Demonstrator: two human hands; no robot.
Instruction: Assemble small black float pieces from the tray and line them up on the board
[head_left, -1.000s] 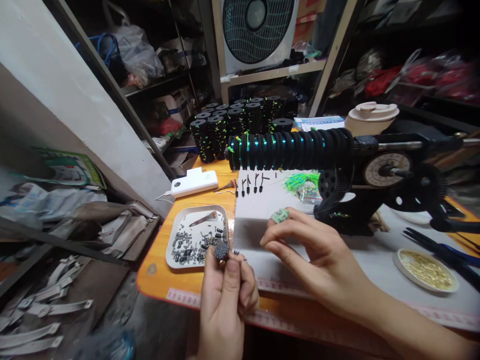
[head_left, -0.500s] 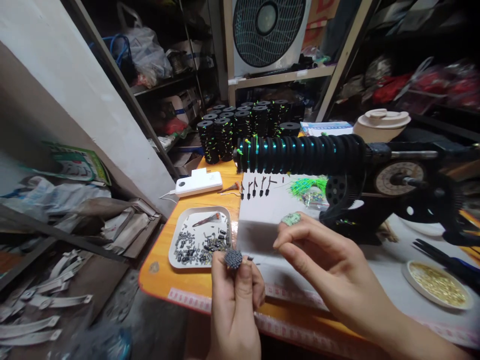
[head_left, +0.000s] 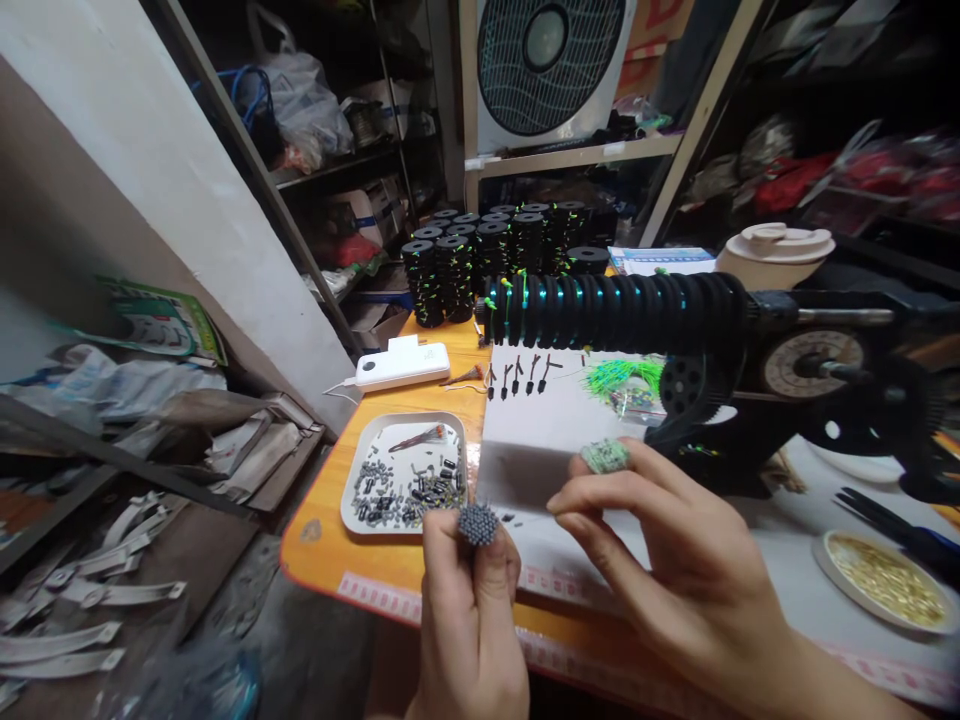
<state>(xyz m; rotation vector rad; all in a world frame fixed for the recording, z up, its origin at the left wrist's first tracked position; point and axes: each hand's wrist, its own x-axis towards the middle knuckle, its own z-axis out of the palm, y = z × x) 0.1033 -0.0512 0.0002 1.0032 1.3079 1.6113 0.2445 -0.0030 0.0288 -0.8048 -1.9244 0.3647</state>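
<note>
A tight bundle of thin grey-tipped pieces point(head_left: 478, 524) is pinched between the thumb and fingers of my left hand point(head_left: 474, 610), its round end facing up. To the right of it, my right hand point(head_left: 667, 550) has thumb and index fingertips brought together; whatever may be between them is too small to make out. A green speckled wrap point(head_left: 604, 456) covers one finger of that hand. Just behind my left hand lies a white tray point(head_left: 351, 500) with many small grey and black pieces and an orange-tipped tool point(head_left: 420, 437) in it.
A machine with a long black ribbed roller point(head_left: 615, 308) wound with blue-green line crosses the right side. Black spools point(head_left: 454, 270) stand behind. On the table are a white power bank point(head_left: 403, 366), bright green strands point(head_left: 622, 378), a dish of gold bits point(head_left: 885, 580) and dark-handled pliers point(head_left: 892, 520).
The view has shifted slightly. My right hand's wrapped finger has lifted and shows more of its green covering. My left hand still grips the bundle.
</note>
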